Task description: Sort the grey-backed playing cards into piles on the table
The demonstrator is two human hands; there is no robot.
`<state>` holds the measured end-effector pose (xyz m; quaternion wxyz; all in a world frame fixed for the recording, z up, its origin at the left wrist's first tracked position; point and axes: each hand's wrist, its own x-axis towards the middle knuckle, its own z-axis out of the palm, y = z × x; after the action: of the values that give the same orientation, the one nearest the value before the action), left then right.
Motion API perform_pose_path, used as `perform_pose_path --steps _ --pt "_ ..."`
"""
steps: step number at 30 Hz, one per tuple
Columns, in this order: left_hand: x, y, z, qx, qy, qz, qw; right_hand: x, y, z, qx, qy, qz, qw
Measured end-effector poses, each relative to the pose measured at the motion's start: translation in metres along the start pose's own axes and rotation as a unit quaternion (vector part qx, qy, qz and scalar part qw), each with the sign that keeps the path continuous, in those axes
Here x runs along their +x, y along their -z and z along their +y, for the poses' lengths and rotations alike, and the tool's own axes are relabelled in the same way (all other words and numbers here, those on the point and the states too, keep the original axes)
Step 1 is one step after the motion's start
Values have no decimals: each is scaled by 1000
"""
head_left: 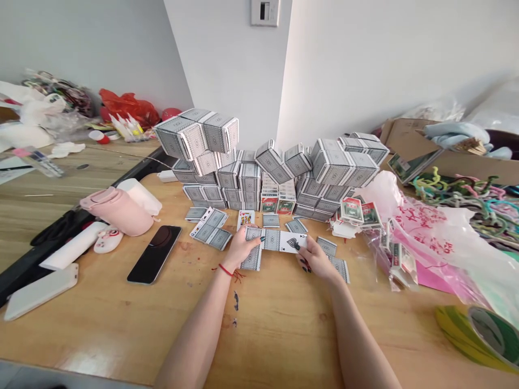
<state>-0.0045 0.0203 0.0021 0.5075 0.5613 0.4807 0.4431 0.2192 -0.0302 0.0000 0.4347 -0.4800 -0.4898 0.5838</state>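
My left hand (pixel 242 247) is closed on patterned-back playing cards (pixel 252 255), its thumb across their upper part. Fingers of my right hand (pixel 317 258) pinch the right end of an ace of spades (pixel 288 243), which reaches left toward the cards in my left hand. Whether the two sets of cards are joined, I cannot tell. Just behind my left hand lies a face card (pixel 245 218). Loose cards (pixel 211 226) rest to the left, and more cards (pixel 339 268) lie beside my right hand. Beyond stand stacked cubes of folded cards (pixel 249 181).
Red-and-green card boxes (pixel 351 210) lie to the right, near pink-printed plastic bags (pixel 421 216) and a tape roll (pixel 482 335). On the left are a black phone (pixel 154 254), a pink tumbler (pixel 119 212) and a white power bank (pixel 42 292). A wall (pixel 231 65) rises behind the table.
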Motion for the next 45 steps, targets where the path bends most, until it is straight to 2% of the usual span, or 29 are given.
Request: perform_pose_path --steps 3,9,17,20,26,30,37,42,45 --pt "-1 -1 2 -3 10 -13 1000 1 0 2 8 0 1 1000" --pt "-3 -2 7 -14 34 8 999 2 1 3 34 -9 3 999" --pt "-2 1 7 -52 38 -38 997 1 -6 -5 170 -46 -25 984" --pt "-2 2 8 -48 34 -28 998 2 -8 -2 156 -47 -15 987" --pt "-2 1 7 -12 17 -1 1000 5 -13 2 74 -27 47 996" --pt "-1 -1 4 -1 15 13 1000 7 -14 3 89 -4 71 993" --pt "-3 -3 2 -21 17 -12 1000 7 -11 2 152 -20 62 986" --pt "-6 -6 4 -6 14 -24 1000 8 -16 5 135 -14 33 990" --pt "-7 -9 3 28 -8 -9 1000 7 -21 5 113 -11 22 993"
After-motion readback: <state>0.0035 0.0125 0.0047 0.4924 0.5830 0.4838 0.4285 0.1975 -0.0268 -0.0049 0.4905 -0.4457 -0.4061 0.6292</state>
